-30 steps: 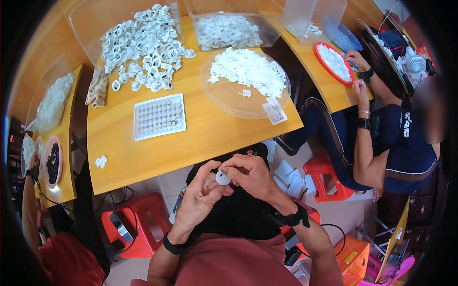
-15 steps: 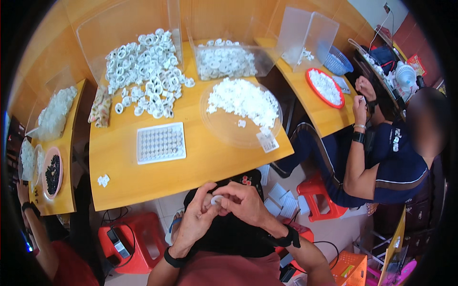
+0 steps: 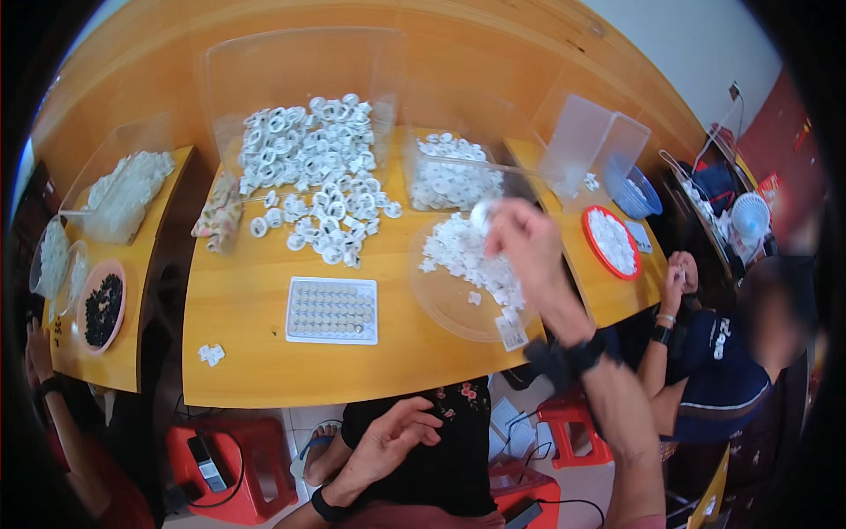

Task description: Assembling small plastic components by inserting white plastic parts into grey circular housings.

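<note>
My right hand is stretched out over the heap of small white plastic pieces, pinching a round white plastic part at its fingertips. Motion blurs that hand a little. Those pieces lie on a clear round tray. Over my lap, below the table's front edge, my left hand is open, with loosely curved fingers and nothing in it. A white rectangular tray with rows of small round silvery pieces sits on the table between the two hands.
White ring-shaped parts spill from a clear bin at the back; another clear bin holds more white parts. A few white pieces lie at front left. Co-workers' hands show at right and left. Red stools stand below.
My right hand has left my left hand and swung up and right with the round white part. My left hand's fingers have opened. The view has shifted too.
</note>
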A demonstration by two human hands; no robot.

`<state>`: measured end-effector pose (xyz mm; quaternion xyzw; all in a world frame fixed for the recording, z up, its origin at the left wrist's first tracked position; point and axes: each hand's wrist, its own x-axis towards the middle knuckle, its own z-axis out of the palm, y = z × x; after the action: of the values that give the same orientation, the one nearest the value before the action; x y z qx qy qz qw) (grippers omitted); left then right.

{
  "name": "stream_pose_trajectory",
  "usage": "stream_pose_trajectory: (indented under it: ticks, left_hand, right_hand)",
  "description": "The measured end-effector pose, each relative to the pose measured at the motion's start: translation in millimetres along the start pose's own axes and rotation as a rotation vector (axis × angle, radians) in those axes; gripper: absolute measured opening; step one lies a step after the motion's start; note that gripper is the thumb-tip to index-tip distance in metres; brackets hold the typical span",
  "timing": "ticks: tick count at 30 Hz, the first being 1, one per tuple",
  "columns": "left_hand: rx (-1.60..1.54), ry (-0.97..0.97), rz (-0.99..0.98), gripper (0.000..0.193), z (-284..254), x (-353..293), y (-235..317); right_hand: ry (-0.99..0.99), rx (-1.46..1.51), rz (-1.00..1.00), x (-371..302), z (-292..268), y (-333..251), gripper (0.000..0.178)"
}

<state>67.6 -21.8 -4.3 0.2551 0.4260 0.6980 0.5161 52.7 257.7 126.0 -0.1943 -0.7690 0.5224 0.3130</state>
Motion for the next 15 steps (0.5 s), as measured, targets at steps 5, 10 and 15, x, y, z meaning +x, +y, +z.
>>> stream_pose_trajectory:
  ticks: [5,10,15]
  left_hand:
    - [-0.039,-0.036,-0.051,0.031,-4.3,2.8,-1.7]
    - [-0.040,-0.001,-0.041,0.031,-17.9,-4.1,5.1]
    - [-0.021,0.015,-0.045,0.030,-19.7,-3.5,17.9]
  right_hand:
    - [0.248,-0.015,0.011,100.7,-8.8,-5.7,0.021]
    - [0.127,-0.133,-0.117,80.2,45.7,13.9,0.018]
    - [-0.417,-0.422,-0.289,27.1,117.9,30.5,0.019]
